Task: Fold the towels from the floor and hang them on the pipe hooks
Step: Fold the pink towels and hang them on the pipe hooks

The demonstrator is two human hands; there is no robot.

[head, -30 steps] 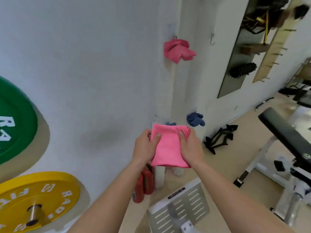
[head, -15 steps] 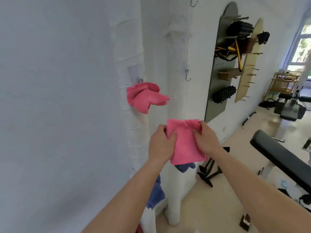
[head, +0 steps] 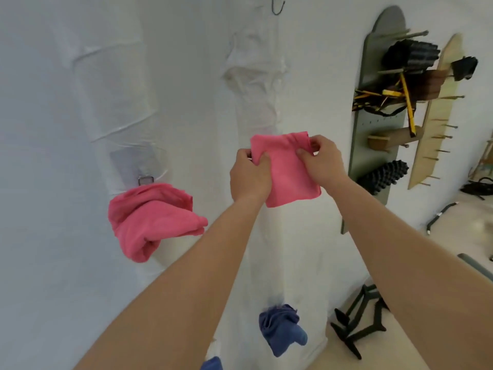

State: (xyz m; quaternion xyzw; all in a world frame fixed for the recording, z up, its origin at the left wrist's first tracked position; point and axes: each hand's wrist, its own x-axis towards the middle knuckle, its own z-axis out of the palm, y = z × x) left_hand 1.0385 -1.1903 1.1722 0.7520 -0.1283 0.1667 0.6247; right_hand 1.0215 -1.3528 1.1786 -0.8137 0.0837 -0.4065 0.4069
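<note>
A folded pink towel (head: 286,172) is held up in front of the right white-wrapped pipe (head: 256,84). My left hand (head: 249,177) grips its left edge and my right hand (head: 324,161) pinches its upper right corner. A second pink towel (head: 149,220) hangs from a hook plate (head: 133,164) on the left wrapped pipe. A blue towel (head: 281,329) hangs lower on the right pipe. An empty hook (head: 277,8) sits high on the right pipe. Whatever hook lies behind the held towel is hidden.
A grey wall board (head: 373,129) with rollers and bands and a wooden peg board (head: 437,113) hang on the right wall. Black push-up stands (head: 357,329) lie on the beige floor. Another blue cloth (head: 212,364) shows at the bottom edge.
Both hands have raised the pink towel up along the right pipe. My view has tilted up and closer, so the hung pink towel now sits lower left.
</note>
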